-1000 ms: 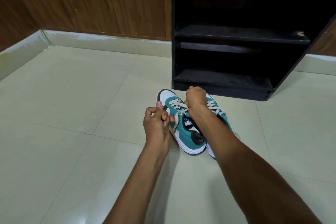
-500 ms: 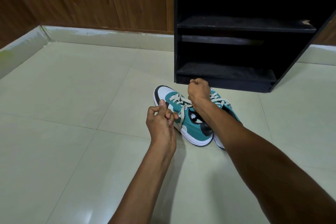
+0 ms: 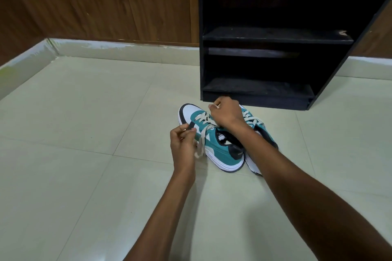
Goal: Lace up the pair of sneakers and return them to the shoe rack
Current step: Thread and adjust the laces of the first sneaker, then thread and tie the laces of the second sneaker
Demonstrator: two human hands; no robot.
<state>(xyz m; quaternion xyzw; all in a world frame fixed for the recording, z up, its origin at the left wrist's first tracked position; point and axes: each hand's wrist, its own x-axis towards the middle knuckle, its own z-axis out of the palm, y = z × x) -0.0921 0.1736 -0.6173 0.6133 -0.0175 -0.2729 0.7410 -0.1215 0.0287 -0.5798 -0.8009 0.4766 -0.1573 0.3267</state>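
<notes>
The near sneaker (image 3: 214, 144) sits on the tiled floor (image 3: 84, 133) just in front of the shoe rack (image 3: 254, 89), its partner (image 3: 257, 127) touching its right side. Your left hand (image 3: 183, 144) pinches one cream lace end (image 3: 200, 144); your right hand (image 3: 227, 113) is clenched on the other end above the eyelets. Pull both ends evenly outward so the crossings tighten without tipping the shoe, then tie.

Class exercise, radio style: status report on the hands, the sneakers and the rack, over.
Left hand and right hand each pinching a lace end. Teal sneakers side by side on floor, tying unfinished. Black shoe rack just beyond, shelves bare, path open.
</notes>
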